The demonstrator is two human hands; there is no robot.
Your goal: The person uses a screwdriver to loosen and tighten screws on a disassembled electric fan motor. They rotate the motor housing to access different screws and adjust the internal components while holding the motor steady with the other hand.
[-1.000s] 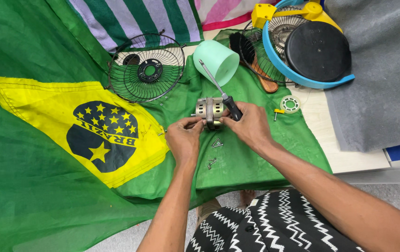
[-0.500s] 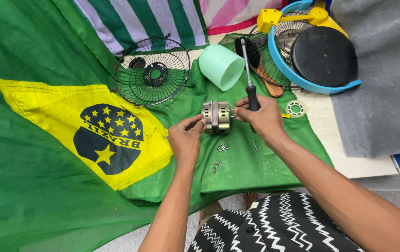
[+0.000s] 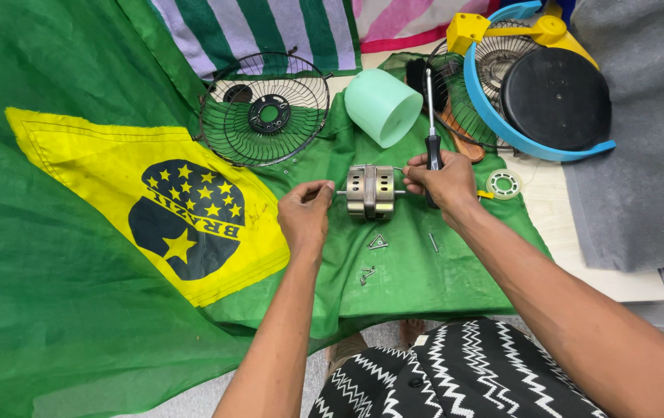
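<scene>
A small metal fan motor lies on its side on the green cloth, its shaft pointing left and right. My left hand pinches the left end of the shaft. The right end is pinched by my right hand, which also holds a screwdriver with a black handle, its blade pointing up and away. Loose screws lie on the cloth just in front of the motor.
A black wire fan guard lies at the back left, a mint green cup on its side behind the motor. A blue and yellow fan body with a black round base sits at the back right. A small round part lies right of my hand.
The motor has come down from my hands onto the cloth, now held by its shaft ends. The screwdriver has swung from pointing at the motor to pointing upright and away.
</scene>
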